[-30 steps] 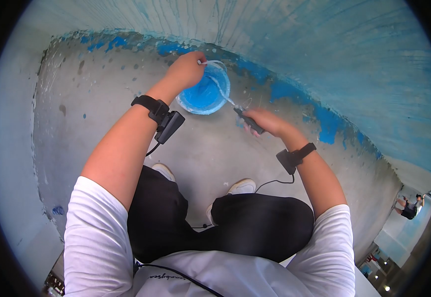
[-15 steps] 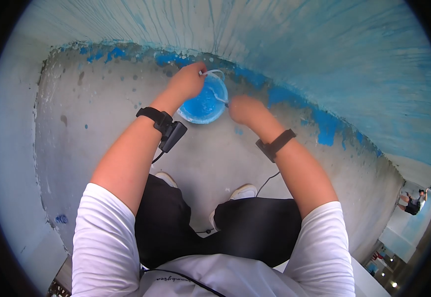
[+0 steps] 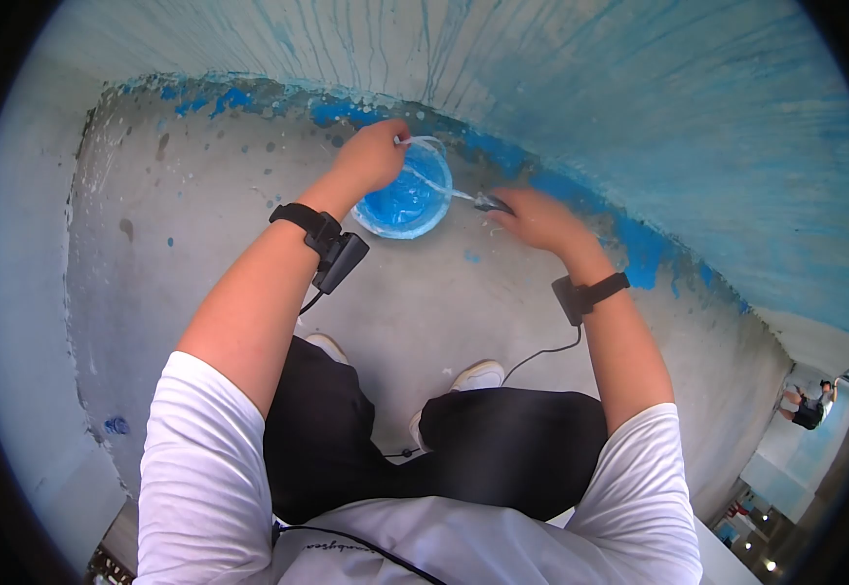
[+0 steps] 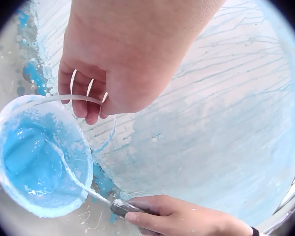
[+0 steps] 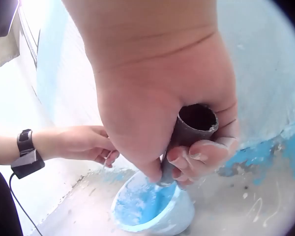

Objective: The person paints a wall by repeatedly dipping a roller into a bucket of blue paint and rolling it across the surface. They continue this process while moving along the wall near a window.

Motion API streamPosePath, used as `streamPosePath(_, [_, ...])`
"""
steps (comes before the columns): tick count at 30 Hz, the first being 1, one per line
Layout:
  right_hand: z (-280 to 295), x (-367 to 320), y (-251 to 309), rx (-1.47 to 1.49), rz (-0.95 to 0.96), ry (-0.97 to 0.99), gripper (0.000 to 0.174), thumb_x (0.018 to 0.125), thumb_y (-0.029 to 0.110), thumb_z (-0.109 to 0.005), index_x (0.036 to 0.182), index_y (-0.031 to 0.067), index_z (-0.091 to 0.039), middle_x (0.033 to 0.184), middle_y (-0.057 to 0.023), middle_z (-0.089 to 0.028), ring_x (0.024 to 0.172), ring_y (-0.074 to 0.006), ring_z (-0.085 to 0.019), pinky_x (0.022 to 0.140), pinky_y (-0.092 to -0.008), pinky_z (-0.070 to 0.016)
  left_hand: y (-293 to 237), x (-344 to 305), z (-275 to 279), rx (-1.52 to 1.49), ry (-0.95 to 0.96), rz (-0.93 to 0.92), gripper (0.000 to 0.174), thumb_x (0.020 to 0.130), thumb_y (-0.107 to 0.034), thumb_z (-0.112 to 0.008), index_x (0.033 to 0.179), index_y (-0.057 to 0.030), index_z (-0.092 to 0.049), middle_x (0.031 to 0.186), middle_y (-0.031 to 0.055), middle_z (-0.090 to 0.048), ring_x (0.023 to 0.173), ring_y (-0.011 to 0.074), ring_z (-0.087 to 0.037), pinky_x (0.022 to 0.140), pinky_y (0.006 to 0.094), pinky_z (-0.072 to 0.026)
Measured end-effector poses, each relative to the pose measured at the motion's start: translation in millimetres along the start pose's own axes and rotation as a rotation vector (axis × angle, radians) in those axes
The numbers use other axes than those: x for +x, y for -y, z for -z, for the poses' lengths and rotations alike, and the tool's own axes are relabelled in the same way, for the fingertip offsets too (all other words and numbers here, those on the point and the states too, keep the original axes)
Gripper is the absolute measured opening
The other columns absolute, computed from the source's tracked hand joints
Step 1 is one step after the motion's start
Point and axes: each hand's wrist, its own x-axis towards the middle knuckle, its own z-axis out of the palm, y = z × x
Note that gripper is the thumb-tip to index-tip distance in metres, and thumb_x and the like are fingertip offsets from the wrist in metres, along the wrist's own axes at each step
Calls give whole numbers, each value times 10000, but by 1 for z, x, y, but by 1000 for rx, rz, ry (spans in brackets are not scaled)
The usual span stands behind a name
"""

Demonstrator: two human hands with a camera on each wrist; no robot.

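Observation:
My left hand (image 3: 374, 156) grips the thin white handle (image 4: 59, 99) of a paint bucket (image 3: 391, 232), fingers curled round it above the rim. Blue paint (image 4: 37, 162) fills the lower part of the bucket, and its rim is coated in pale blue. In my right hand (image 3: 541, 220) is the dark hollow grip (image 5: 194, 129) of a paint roller, held to the right of the bucket. The roller's bent, paint-covered rod (image 4: 74, 180) runs over the rim into the bucket; its far end is sunk in the paint. Paint marks my right fingers (image 5: 206, 151).
A wall (image 3: 580, 88) streaked with blue rises just behind the bucket. Blue splashes (image 3: 644, 249) run along its foot on the grey floor (image 3: 230, 214). My shoes (image 3: 478, 375) are close below. Another person (image 3: 810, 406) is far off at the right.
My right hand moved in close to the bucket, then drew back to the right with the roller grip. My left hand keeps hold of the bucket's handle.

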Motion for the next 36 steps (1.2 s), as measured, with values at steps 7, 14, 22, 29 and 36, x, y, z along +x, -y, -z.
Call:
streamPosePath(7, [-5, -19, -40, -89, -20, -87, 302, 889, 313, -632, 1072, 73, -636, 909, -201, -673, 867, -404, -619, 718, -485, -478, 0, -3, 1, -12, 2, 14, 182, 930, -187, -593, 1040, -46, -628, 895, 167, -668, 793, 313, -649, 699, 406, -491])
streamPosePath(14, [-14, -22, -34, -96, -21, -151, 294, 890, 323, -629, 1062, 85, -639, 814, -194, -667, 776, -416, -622, 666, -488, -484, 6, 2, -2, -46, 39, 16, 179, 934, -185, -592, 1037, -43, -626, 801, 128, -659, 714, 255, -636, 648, 381, -477])
streamPosePath(22, [-19, -13, -23, -88, -22, -89, 302, 885, 330, -637, 1056, 80, -643, 836, -188, -677, 803, -405, -633, 690, -492, -495, 1, -1, 1, -31, 59, 51, 183, 934, -180, -593, 1034, -30, -625, 768, 113, -656, 695, 225, -635, 632, 361, -479])
streamPosePath(29, [-35, 15, -5, 28, -134, 13, 320, 876, 332, -637, 1009, 45, -678, 905, -221, -684, 866, -422, -638, 762, -486, -510, -3, -7, 5, -126, 205, 186, 206, 914, -168, -598, 1067, -36, -634, 858, 124, -672, 779, 246, -652, 695, 367, -504])
streamPosePath(36, [2, -32, 24, 48, -122, -346, 375, 902, 331, -617, 1121, 29, -663, 1033, -221, -679, 951, -393, -653, 808, -460, -522, -15, -49, 28, 66, -250, 55, 267, 865, -199, -616, 1091, -60, -646, 984, 180, -677, 922, 358, -646, 795, 426, -506])
